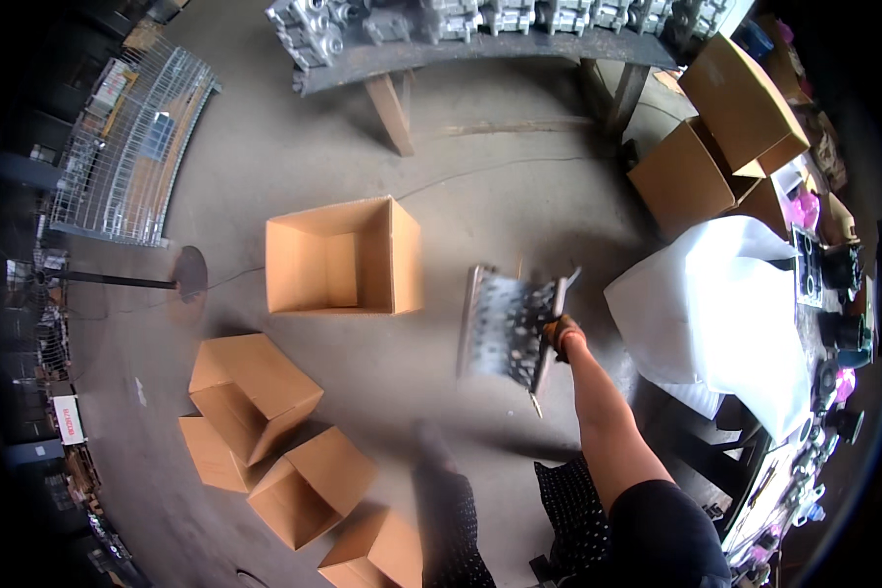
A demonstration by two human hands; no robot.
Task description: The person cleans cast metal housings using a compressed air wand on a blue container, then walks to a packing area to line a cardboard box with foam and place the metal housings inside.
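My right hand [563,336], in an orange and dark glove, is closed on the right side of a stool-like frame [508,328]. The frame has a speckled black-and-white panel between two dark side rails, and thin rods stick out at its corners. Motion blurs it, so its exact kind is unclear. It hangs over the grey floor in front of my legs. To its left, an open cardboard box [343,269] stands with its inside showing. My left hand is out of the picture.
Several open cardboard boxes [255,392] lie at the lower left. A pedestal fan [188,279] and a wire cage [132,147] stand left. A workbench [500,54] with metal castings spans the back. White plastic sheeting [710,304] and stacked boxes [691,176] are right. A cable crosses the floor.
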